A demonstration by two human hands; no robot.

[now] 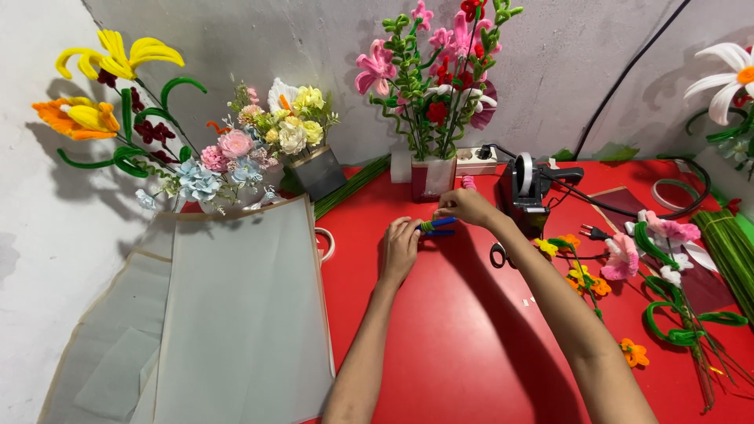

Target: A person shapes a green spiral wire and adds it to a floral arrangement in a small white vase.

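blue and green fuzzy pipe cleaners [437, 226] pinched at both ends: left hand [400, 247] and right hand [465, 206] both clamped on them, low over red table [455, 330], just before white vase of pipe-cleaner flowers [433, 177]; black tape dispenser [525, 188] right.

The room is brightly and evenly lit, colours strong on the red desk [471, 338]. Light seems to come from above and a little behind: the yellow lily [118, 59] and the pink flower stems [432, 78] throw soft grey shadows up the pale wall [259, 39], and both forearms lay dark shadows on the desk. A mild sheen shows on the desk's red top, without harsh glare. The view is sharp in the middle, and straight lines bend toward the edges.
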